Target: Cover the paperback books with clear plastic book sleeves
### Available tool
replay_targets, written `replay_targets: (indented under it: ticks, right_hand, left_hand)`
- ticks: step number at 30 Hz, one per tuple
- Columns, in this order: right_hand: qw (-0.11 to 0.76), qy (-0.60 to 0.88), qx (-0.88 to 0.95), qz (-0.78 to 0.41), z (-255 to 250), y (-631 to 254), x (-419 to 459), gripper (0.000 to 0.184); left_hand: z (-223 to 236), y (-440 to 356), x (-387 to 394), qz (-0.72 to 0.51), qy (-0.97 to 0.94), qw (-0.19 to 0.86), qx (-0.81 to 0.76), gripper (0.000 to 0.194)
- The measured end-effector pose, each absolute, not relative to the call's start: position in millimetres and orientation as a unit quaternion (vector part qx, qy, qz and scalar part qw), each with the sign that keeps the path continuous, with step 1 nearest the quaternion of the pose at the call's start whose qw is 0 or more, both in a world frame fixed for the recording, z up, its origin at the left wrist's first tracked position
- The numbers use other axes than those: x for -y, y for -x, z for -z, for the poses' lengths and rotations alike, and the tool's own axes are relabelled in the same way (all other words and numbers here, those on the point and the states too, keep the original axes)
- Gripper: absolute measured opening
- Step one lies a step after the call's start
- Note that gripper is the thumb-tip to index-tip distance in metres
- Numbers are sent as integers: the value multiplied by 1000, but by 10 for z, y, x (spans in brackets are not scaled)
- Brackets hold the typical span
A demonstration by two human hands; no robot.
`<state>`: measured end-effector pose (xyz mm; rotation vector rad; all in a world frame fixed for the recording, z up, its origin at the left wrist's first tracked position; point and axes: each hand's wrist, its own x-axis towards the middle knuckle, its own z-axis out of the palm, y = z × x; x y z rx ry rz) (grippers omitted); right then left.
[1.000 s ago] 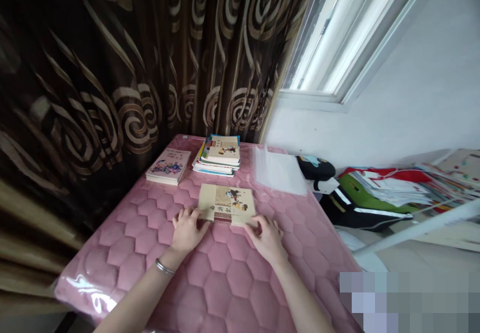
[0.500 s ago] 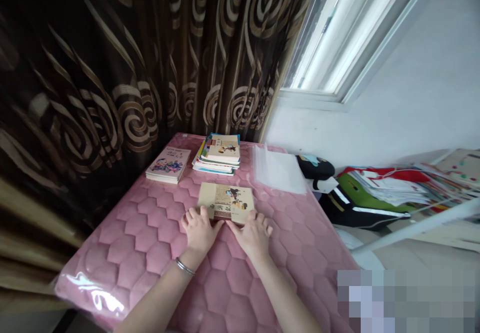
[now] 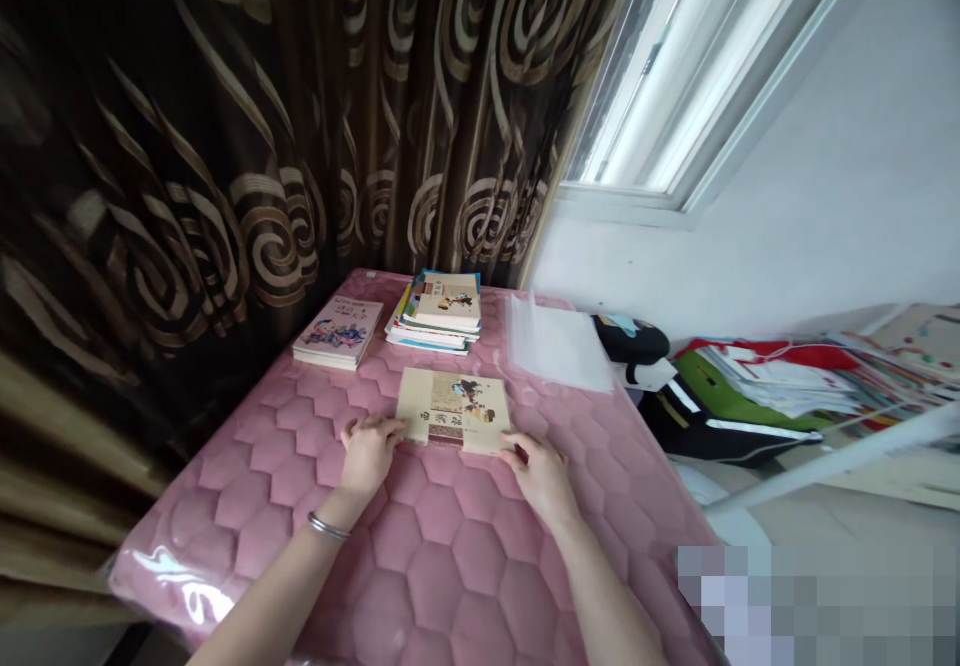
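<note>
A cream-coloured book (image 3: 457, 408) with dark Chinese characters and a small painted figure lies flat on the pink quilted surface in front of me. My left hand (image 3: 369, 451) has its curled fingertips at the book's left edge near the front corner; a silver bangle circles that wrist. At the front right corner, my right hand (image 3: 540, 474) grips the edge between thumb and fingers. Behind it stands a pile of mixed books (image 3: 435, 321), topped by a similar cream one. To the left is a lower stack of pink-covered books (image 3: 339, 334).
Clear plastic sheets (image 3: 559, 344) lie at the back right of the pink padded surface (image 3: 442, 566), which has a plastic cover. Patterned curtains (image 3: 300, 146) hang behind. Beyond the right edge are a black bag (image 3: 720, 431) and piled papers (image 3: 787, 376).
Both hands came together at the book's front edge, then moved apart again to its left and right corners. The book has stayed in nearly the same place.
</note>
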<state>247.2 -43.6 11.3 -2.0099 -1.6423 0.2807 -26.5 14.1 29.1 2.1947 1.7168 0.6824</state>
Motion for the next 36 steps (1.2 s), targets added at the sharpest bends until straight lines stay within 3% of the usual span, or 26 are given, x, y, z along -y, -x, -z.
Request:
replay_targets:
  ticks: [6,10,14,19,24,36]
  right_hand:
    - [301,681,648,-158,-62,-2692,458,35]
    - [281,666,676,-139,-138,-2752,324,30]
    - [215,703,674,-69,-305,-2554,-25,33]
    - [102,689,714,-70,-467,-2270,-552,41]
    - [46,707,701,-81,-483,-2224,-801,35]
    - [11,806,586,-81,-613,-2152,-29,51]
  left_hand:
    - [-231,306,-157,-260,-755,153,-582,32]
    - [-176,300,-162,-269,-752,152,-582,32]
    - [-153,296,-164,-274,-755,148,-577,32]
    - [-136,301,-154,-280,-757,140,-574,33]
    - [-128,307,-140,-283,-757,140,-572,34]
    - [9,343,-266,-407,-684,115,-595,24]
